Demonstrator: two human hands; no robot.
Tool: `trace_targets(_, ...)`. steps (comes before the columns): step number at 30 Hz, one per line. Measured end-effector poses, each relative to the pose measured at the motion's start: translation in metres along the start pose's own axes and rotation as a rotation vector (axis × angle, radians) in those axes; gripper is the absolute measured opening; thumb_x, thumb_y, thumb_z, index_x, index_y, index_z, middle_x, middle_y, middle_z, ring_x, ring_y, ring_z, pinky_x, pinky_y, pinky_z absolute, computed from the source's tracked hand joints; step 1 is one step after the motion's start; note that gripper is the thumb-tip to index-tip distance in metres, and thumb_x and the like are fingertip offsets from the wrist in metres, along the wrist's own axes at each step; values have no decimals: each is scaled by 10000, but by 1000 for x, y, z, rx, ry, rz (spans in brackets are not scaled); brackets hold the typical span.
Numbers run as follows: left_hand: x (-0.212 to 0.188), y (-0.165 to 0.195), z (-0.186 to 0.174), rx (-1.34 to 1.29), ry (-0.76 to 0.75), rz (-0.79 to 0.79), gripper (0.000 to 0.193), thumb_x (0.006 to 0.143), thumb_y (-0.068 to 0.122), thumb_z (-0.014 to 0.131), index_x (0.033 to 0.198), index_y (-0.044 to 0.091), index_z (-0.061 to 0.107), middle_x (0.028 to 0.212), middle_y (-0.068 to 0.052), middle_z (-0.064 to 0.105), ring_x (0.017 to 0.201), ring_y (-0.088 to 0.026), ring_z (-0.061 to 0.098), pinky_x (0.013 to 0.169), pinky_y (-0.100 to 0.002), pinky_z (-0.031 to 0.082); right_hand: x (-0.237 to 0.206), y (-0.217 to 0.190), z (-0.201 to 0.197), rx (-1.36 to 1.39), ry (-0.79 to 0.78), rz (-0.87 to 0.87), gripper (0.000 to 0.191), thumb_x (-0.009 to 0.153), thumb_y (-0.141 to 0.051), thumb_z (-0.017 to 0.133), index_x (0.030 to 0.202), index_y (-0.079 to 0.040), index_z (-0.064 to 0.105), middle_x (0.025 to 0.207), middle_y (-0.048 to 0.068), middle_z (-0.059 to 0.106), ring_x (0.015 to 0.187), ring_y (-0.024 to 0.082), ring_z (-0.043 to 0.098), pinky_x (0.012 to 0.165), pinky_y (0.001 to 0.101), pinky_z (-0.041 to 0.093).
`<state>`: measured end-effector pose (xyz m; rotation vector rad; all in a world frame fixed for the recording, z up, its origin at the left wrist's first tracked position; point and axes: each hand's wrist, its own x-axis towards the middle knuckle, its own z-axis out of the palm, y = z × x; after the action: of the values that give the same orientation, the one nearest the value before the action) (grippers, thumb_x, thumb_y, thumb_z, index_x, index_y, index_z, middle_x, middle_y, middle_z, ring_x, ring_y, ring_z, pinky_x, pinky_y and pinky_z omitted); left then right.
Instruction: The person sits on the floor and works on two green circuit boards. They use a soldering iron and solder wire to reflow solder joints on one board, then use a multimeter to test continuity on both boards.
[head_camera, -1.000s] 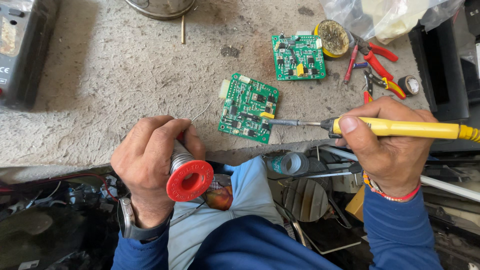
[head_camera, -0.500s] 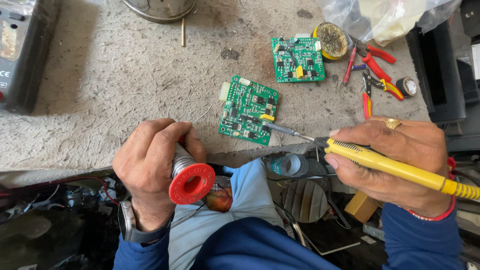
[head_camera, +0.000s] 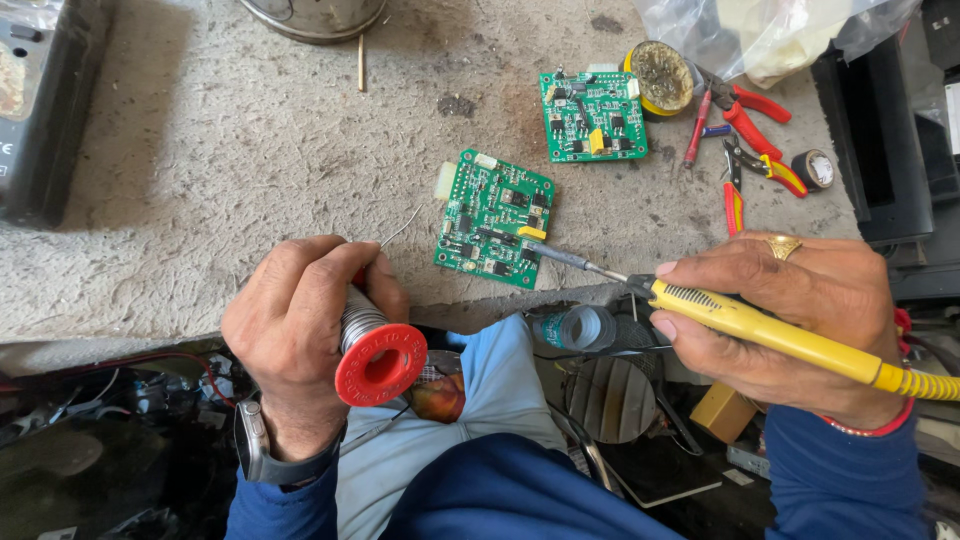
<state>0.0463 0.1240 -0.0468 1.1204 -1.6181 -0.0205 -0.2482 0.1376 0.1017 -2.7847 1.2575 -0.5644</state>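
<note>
Yellow soldering iron gripped in right hand, tip on green circuit board, left hand clutching solder spool

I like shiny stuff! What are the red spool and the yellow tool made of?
The red spool looks like matte plastic, wound with dull grey metal wire, likely solder. The yellow tool seems to have a glossy plastic handle and a grey metal tip resting on the green board.

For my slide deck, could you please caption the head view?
Right hand touches soldering iron to green board; left hand holds solder spool.

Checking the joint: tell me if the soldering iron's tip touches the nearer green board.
Touching: the head view shows the soldering iron tip resting on the nearer green board.
</note>
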Motion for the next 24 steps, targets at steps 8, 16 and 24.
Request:
trace_targets(8, 0, 0, 0, -2, 2, -1, 209, 897, -30, 811, 1053, 38, 689, 964, -109, 684, 821, -245, 706, 700, -312, 555, 0, 2, 0, -20, 13, -56, 268, 764, -110, 835, 977, -25, 696, 872, 82, 734, 747, 206, 728, 668, 312, 562)
trace_targets(16, -1, 0, 1, 7, 0, 0, 214, 891, -31, 811, 1054, 40, 691, 974, -108, 682, 814, -244, 706, 696, -313, 552, -2, 3, 0, -1, 0, -9, 275, 756, -115, 845, 980, -21, 715, 836, 66, 736, 721, 190, 731, 632, 299, 556)
trace_targets(24, 0, 1, 1, 1, -4, 1, 224, 895, -29, 817, 1066, 40, 689, 973, -108, 681, 820, -242, 706, 698, -310, 551, -2, 4, 0, 0, 3, -19, 275, 757, -120, 845, 978, -23, 713, 858, 70, 741, 738, 188, 738, 642, 294, 566)
